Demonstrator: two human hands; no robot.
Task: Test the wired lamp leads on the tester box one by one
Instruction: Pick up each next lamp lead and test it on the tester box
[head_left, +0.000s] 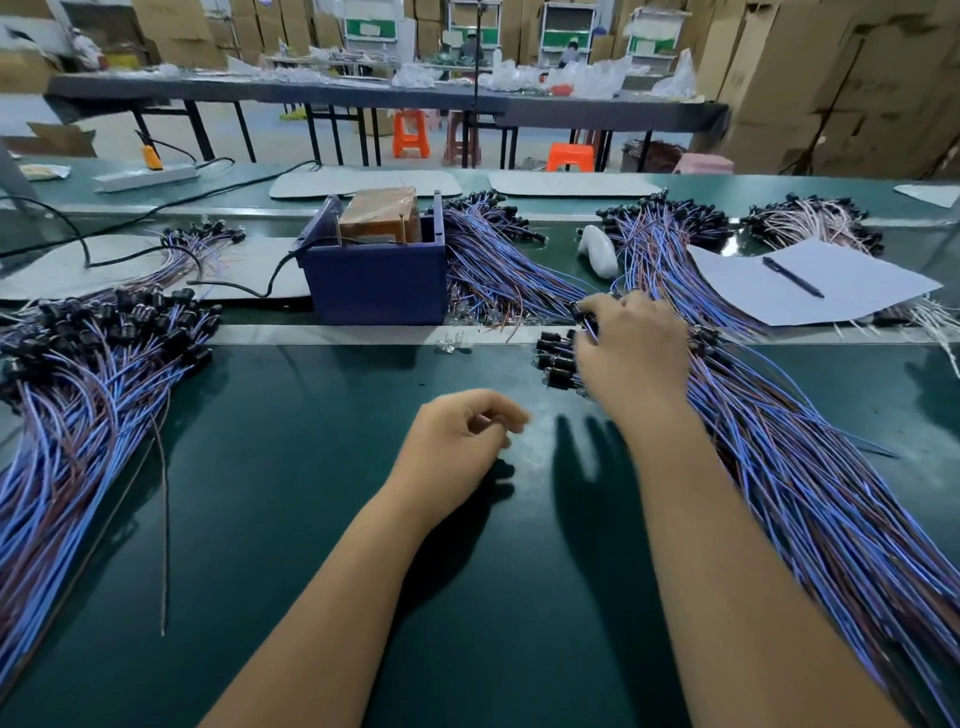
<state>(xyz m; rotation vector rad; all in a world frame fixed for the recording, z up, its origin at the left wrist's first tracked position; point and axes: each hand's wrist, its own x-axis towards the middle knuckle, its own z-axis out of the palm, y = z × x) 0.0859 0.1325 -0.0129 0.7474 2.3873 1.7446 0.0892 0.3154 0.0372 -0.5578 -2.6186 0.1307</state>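
Note:
The blue tester box (375, 280) stands at the middle back of the green table (311, 493), with a brown block and two metal pins in its top. My right hand (631, 345) rests on the big right pile of wired lamp leads (810, 493), its fingers closed around a black lamp holder at the pile's near end. My left hand (457, 449) hovers over the bare table in front of me, fingers loosely curled with nothing seen in them. Another pile of blue and brown leads (78, 395) lies at the left.
More lead bundles (498, 265) lie behind and right of the box. White paper (815, 283) with a pen (792, 278) sits at the right back. A white handheld object (597, 252) lies near it. A black cable (249, 288) runs left from the box. A loose wire (165, 519) lies at the left.

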